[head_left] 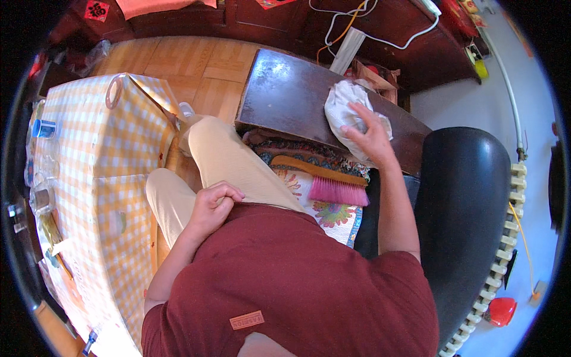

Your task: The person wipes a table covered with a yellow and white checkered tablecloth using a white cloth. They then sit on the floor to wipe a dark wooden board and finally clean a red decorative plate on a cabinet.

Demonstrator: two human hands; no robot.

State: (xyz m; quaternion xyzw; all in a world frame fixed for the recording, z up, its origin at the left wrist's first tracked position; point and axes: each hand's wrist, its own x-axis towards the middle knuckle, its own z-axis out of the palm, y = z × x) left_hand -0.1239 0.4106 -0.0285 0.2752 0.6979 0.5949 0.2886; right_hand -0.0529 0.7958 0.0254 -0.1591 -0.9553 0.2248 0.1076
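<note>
A crumpled white cloth [341,109] lies bunched on a dark, glossy wooden tabletop [285,102]. My right hand [372,136] is over the cloth, thumb and a finger spread apart against it. Whether the hand grips the cloth cannot be seen. My left hand [214,207] rests curled in my lap, at the hem of my maroon shirt [285,267], with nothing visible in it. Between my leg and the black armrest, a bed brush with a wooden handle [294,163] and pink bristles [339,192] lies on a flower-patterned cover [334,214].
A yellow-checked tablecloth [129,147] covers a table at left, with a blue-lidded jar [44,128] and glasses along its far side. A black padded armrest [464,201] stands at right, before a pale radiator [499,259]. White cables [392,44] hang over a dark cabinet [285,20].
</note>
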